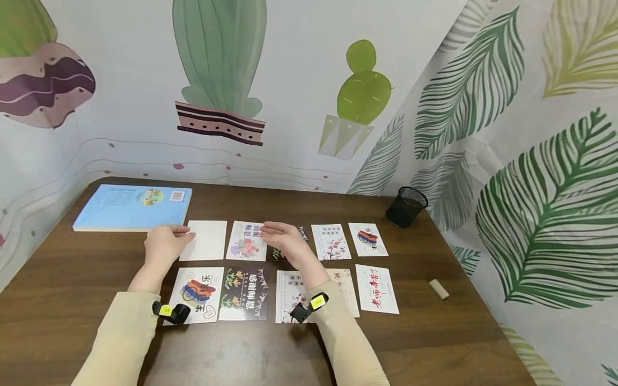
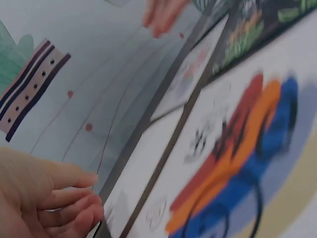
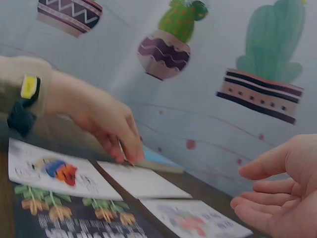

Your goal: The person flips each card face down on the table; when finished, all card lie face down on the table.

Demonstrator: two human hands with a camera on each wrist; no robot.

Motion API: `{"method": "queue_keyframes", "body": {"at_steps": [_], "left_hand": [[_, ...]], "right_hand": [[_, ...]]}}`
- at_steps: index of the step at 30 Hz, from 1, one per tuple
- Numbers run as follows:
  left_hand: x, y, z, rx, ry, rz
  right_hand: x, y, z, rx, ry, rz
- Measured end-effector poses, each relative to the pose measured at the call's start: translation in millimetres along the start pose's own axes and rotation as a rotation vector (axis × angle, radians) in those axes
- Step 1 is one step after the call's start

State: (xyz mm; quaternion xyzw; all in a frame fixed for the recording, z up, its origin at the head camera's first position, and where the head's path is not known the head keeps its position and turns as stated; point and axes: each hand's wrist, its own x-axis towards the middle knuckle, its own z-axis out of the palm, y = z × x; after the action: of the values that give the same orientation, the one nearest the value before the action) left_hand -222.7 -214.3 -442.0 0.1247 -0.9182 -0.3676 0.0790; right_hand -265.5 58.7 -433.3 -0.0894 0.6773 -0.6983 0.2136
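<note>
My left hand (image 1: 164, 246) is at the left edge of a blank white card (image 1: 206, 241) in the back row, its thumb and fingers appearing to pinch that edge. Bent fingers of the same hand (image 2: 59, 203) show in the left wrist view. Over the back row hovers my right hand (image 1: 287, 241), holding nothing, its fingers extended. It partly covers a dark patterned card (image 1: 280, 254) and is beside a flower card (image 1: 245, 247). In front of the left hand lies a card with red, orange and blue strokes (image 1: 197, 295); a black floral card (image 1: 243, 294) adjoins it.
A blue book (image 1: 130, 206) lies at the back left. More cards, including a plum-blossom card (image 1: 332, 242) and a red-lettered card (image 1: 376, 289), lie to the right. A black mesh pen holder (image 1: 406, 207) and a small beige block (image 1: 439, 289) are near the table's right edge.
</note>
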Motion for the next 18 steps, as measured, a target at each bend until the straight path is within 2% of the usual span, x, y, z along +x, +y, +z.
{"method": "queue_keyframes", "body": {"at_steps": [4, 7, 13, 18], "left_hand": [[-0.6, 9.6, 9.0, -0.020, -0.035, 0.126], [-3.1, 19.0, 17.8, -0.047, -0.077, 0.186], [-7.4, 41.0, 36.2, -0.102, -0.131, 0.205], [-9.7, 54.7, 47.8, -0.084, -0.183, 0.184]], "right_hand": [[-4.0, 6, -15, -0.012, 0.004, 0.018], [-5.3, 9, -20, -0.006, -0.001, 0.030], [-6.3, 11, -19, -0.019, -0.017, 0.065], [-8.2, 12, -13, -0.047, -0.032, 0.076]]}}
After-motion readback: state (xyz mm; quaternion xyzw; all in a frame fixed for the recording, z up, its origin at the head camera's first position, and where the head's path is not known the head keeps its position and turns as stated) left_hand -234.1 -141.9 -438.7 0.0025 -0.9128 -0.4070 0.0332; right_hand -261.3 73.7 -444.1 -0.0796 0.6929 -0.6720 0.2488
